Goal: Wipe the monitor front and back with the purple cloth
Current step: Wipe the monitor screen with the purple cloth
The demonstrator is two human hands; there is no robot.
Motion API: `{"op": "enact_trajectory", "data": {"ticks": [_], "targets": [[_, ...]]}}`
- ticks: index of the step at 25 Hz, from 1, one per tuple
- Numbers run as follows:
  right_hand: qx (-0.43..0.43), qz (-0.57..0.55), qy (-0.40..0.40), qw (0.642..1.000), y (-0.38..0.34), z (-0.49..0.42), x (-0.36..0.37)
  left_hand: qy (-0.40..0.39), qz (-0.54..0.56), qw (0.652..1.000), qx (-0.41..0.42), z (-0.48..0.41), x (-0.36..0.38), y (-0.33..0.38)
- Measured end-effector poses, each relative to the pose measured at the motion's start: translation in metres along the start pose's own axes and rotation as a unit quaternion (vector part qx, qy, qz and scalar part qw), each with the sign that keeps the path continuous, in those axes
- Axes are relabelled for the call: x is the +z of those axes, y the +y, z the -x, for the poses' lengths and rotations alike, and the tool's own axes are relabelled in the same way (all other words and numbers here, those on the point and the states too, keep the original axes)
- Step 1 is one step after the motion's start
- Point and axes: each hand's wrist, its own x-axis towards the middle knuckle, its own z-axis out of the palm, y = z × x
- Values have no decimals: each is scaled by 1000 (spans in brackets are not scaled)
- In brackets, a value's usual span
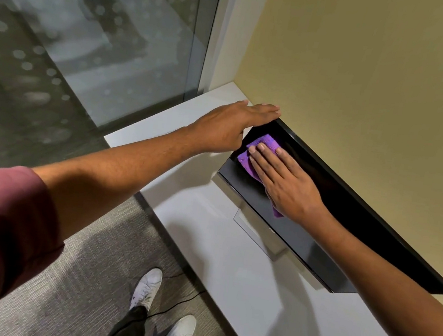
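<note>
- White desk (224, 267) stands against a tan wall (368, 74), beside a glass partition (91, 38).
- Black monitor (334, 225) stands on it, near the wall.
- Left hand (237, 124), fingers straight and together, rests on the monitor's far-left corner.
- Right hand (283, 181), fingers flat and slightly apart, presses the purple cloth (262, 150) against the screen's left part.

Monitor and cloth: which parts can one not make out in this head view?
Back of the monitor: faces away, hidden by the screen itself, head view.
Its upper corner: under the left hand.
Most of the purple cloth: covered by the right hand, full shape unknown.
Top of the stand: hidden behind the screen's lower edge.
The logo on the bezel: too small to read.
</note>
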Motion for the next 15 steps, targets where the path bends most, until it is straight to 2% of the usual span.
{"op": "enact_trajectory", "data": {"ticks": [3, 7, 11, 15], "targets": [[9, -35, 0, 999, 3, 25, 1, 0, 19, 1000, -21, -1, -3, -10], [48, -16, 43, 998, 14, 48, -11, -8, 62, 997, -39, -1, -5, -13], [47, -30, 73, 996, 26, 21, -22, -19, 91, 993, -69, -1, -14, -11], [20, -42, 69, 997, 27, -16, -28, -34, 81, 990, -111, -2, -24, -9]]}}
